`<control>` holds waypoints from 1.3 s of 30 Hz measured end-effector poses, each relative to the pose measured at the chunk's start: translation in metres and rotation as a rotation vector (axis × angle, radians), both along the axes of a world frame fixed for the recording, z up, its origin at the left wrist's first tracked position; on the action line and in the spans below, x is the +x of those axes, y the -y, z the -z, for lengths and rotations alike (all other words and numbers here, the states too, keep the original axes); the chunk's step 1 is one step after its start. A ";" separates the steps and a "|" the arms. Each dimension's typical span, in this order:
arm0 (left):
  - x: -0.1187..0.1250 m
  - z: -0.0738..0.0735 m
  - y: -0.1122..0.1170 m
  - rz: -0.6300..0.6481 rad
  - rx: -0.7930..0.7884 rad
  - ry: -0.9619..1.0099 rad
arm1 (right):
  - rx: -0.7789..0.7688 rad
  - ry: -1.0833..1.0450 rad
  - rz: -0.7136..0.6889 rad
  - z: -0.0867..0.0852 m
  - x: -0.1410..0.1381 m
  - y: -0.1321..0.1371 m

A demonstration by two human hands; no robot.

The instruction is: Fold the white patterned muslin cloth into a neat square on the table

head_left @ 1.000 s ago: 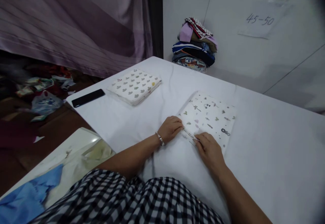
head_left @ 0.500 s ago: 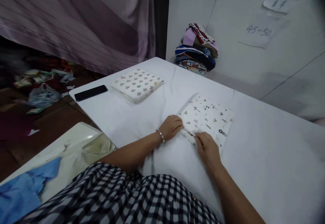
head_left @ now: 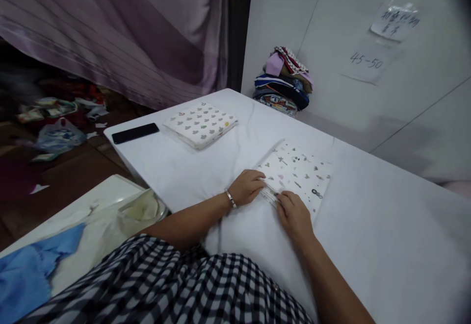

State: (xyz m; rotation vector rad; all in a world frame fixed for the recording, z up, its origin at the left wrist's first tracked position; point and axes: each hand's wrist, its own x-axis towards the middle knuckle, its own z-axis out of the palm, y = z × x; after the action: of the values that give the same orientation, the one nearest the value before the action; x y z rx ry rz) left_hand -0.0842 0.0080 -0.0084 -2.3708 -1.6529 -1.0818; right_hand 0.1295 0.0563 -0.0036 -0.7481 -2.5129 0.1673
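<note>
A folded white cloth [head_left: 296, 169] with small printed motifs lies on the white table [head_left: 368, 226] in front of me. My left hand [head_left: 248, 186], with a bracelet at the wrist, grips the near left corner of the cloth. At the near edge, my right hand [head_left: 294, 211] has its fingers curled over the stacked layers, thumb underneath. The folded layers show between the two hands. Farther back on the left lies a second folded cloth [head_left: 200, 124], white with grey heart-like shapes; neither hand touches it.
A black phone [head_left: 135, 133] lies at the table's left edge. A pile of folded clothes [head_left: 283, 81] stands beyond the far edge by the wall. Lower left, a pale surface [head_left: 99, 201] holds blue fabric [head_left: 40, 270]. Paper signs [head_left: 366, 62] hang on the wall.
Both hands stay on the near edge of the printed cloth; the right hand sits slightly closer to the left. The whole view has shifted a little with my head.
</note>
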 end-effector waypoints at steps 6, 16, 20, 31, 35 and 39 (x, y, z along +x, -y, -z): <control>0.002 -0.001 0.000 -0.025 -0.033 -0.071 | 0.031 0.021 0.003 0.001 0.000 0.000; 0.002 0.004 -0.004 -0.040 -0.032 -0.173 | 0.151 0.136 0.053 0.004 -0.003 0.002; 0.003 0.004 -0.004 -0.033 0.013 -0.177 | 0.138 0.121 0.052 0.004 -0.003 0.002; 0.002 0.000 -0.001 0.012 -0.049 -0.102 | 0.132 0.126 0.027 0.003 -0.002 0.001; 0.000 0.000 0.000 0.020 -0.069 -0.055 | 0.145 0.112 0.015 0.005 -0.002 0.000; -0.001 0.001 0.000 0.041 -0.068 -0.083 | 0.155 0.071 0.008 0.009 -0.001 -0.002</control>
State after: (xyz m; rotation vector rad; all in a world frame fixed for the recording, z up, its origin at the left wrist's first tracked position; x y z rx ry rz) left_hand -0.0854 0.0077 -0.0091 -2.4662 -1.6462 -0.9336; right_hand 0.1289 0.0579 -0.0126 -0.7119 -2.5548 -0.0575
